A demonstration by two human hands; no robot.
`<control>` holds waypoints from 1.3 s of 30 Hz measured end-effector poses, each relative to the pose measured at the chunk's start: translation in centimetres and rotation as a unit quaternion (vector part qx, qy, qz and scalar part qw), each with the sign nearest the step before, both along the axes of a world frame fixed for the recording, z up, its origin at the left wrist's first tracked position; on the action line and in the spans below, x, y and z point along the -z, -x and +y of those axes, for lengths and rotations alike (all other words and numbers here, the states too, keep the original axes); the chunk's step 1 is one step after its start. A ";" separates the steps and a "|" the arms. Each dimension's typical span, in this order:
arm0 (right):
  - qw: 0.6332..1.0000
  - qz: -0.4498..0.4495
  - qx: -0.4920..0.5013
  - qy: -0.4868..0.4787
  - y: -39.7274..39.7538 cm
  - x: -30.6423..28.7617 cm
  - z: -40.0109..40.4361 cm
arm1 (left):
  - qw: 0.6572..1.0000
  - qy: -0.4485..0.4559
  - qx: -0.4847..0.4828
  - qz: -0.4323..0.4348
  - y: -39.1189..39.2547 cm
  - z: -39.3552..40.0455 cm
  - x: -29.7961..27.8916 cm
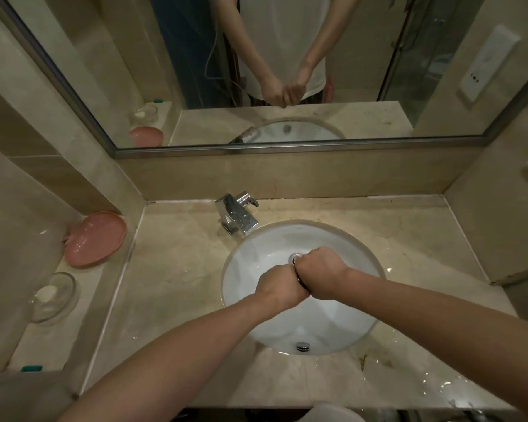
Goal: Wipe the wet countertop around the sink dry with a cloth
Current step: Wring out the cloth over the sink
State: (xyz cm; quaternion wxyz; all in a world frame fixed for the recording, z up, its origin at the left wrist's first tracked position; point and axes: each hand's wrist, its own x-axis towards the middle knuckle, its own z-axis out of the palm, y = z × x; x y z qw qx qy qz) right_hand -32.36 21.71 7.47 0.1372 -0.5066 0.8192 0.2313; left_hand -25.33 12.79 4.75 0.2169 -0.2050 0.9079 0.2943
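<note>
Beige countertop [171,269] near sink [250,263] front-right still wet; my left hand [279,286] and right hand [320,277] fisted together over sink, wringing barely visible dark cloth [298,278]; next: wipe puddles right of sink

Dim warm light, wide-angle edge distortion
</note>
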 end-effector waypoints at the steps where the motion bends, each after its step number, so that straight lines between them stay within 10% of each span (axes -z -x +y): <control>1: 1.000 -0.009 0.013 -0.004 0.1 0.4 -0.1 | 0.999 0.040 0.027 0.009 0.2 -0.2 0.2; 9: 0.964 -0.175 0.171 -0.100 2.7 -0.2 -0.8 | 0.972 0.140 0.167 0.085 2.0 -0.7 0.8; 15: 0.915 -0.212 0.292 0.181 3.4 -0.5 2.3 | 0.991 -0.023 0.031 0.129 2.7 -2.4 -0.7; 20: 0.935 -0.062 -0.006 0.349 1.8 1.2 6.1 | 0.915 -0.380 -0.102 -0.086 2.4 -3.4 -3.6; 26: 0.914 0.009 -0.155 0.374 2.0 0.0 5.6 | 0.841 -0.477 0.022 -0.254 1.1 -1.8 -5.2; 31: 0.976 0.077 -0.172 0.112 1.7 -1.5 3.2 | 0.985 -0.160 -0.007 -0.069 0.7 0.0 -3.0; 34: 0.993 0.029 -0.115 -0.012 0.7 -1.0 1.1 | 1.000 -0.015 0.016 0.004 0.5 -0.3 -1.2; 39: 0.990 -0.077 0.097 0.067 0.4 2.2 0.4 | 0.983 0.131 0.118 0.046 1.0 -1.8 1.0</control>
